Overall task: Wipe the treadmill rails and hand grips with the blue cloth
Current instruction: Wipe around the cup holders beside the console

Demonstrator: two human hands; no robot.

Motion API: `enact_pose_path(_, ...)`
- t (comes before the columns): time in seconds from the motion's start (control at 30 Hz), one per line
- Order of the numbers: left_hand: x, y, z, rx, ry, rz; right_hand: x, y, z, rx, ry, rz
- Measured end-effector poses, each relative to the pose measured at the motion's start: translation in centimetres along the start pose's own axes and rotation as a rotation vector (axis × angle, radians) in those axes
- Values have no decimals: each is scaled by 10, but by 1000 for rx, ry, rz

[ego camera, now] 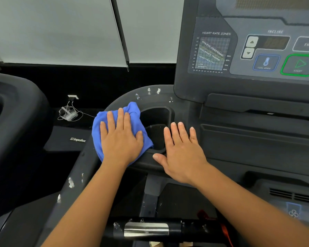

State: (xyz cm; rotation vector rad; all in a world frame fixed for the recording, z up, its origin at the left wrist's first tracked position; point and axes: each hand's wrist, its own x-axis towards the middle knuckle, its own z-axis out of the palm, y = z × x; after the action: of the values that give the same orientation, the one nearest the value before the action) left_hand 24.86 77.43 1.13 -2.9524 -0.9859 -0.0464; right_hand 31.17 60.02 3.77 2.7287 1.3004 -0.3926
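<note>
Blue cloth (132, 113) lies bunched on the dark curved rail (75, 177) of a treadmill, just left of a sunken cup holder (156, 134). The left hand (120, 139) presses it down, palm flat and fingers straight and spread. The right hand (181, 155) rests flat on the cup holder's right rim with fingers straight and thumb out, holding nothing. White chips and scuffs mark the rail above and below the cloth. Behind the machine hangs a pale blind (52, 29) with a thin dark rod (120, 34) running down it, and below that a black wall.

The console (212, 82) rises at the upper right with a heart-rate chart, incline arrows and a green-edged start button (300, 65). A hand grip (146, 229) with a shiny metal plate crosses the bottom edge, beneath both forearms. A second dark machine (16, 131) stands at the left, and between the two a white plug and cable (70, 114) lie on the floor by a socket.

The left hand covers most of the cloth. The picture's edge cuts off the console at the top and right, and its smaller labels are too blurred to read.
</note>
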Motion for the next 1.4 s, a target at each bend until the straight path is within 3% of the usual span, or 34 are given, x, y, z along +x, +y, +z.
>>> enact_pose_path(0.13,8,-8,-2,32,9,29,3,-9,5,-3,38,44)
enact_pose_path(0.4,73,-16,-8,77,-54,398,2,-11,7,-8,73,50)
enact_pose_path(0.5,49,-23,-2,49,28,317,2,-10,9,-14,100,53)
enact_pose_path(0.67,40,-11,0,1,25,-58,3,-11,10,-14,105,65)
enact_pose_path(0.77,69,6,-4,-26,6,-2,3,-12,9,5,93,67)
enact_pose_path(0.97,86,2,-8,-23,-30,412,4,-12,8,-8,97,63)
enact_pose_path(1.03,82,-8,-7,-34,-23,395,4,-11,8,-7,101,61)
enact_pose_path(1.23,106,37,-7,-90,-33,82,4,-12,11,7,138,66)
enact_pose_path(1.4,113,58,-12,-42,-15,431,5,-13,13,-6,162,58)
